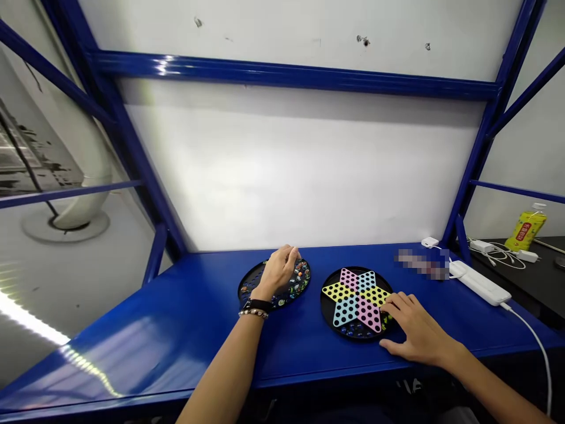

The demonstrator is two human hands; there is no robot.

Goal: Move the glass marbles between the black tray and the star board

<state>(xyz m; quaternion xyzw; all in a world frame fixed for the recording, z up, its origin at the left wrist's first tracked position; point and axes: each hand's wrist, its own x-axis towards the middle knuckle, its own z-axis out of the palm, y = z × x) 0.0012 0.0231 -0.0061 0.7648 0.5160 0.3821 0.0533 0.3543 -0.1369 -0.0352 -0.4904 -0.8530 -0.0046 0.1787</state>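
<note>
My left hand [280, 270] is over a round black tray [244, 287] holding many small coloured marbles [301, 277]. Its fingers are bent and close together with the thumb alongside; the fingertips are hidden, so anything in them cannot be made out. A second round black tray [327, 308] carries a star-shaped Chinese checkers board [356, 299] in pink, blue and yellow with dark holes. Blue marbles [354, 330] lie in this tray's front rim. At its right edge rests my right hand [410, 330], open, thumb apart from the fingers, beside some green-yellow marbles [385, 321].
Both trays stand on a blue table [194, 318] with a blue frame [291, 73] and a white back panel [291, 165]. To the right lie a white power strip [481, 284] with its cord and a blurred patch. A yellow bottle [526, 228] stands on a dark side table.
</note>
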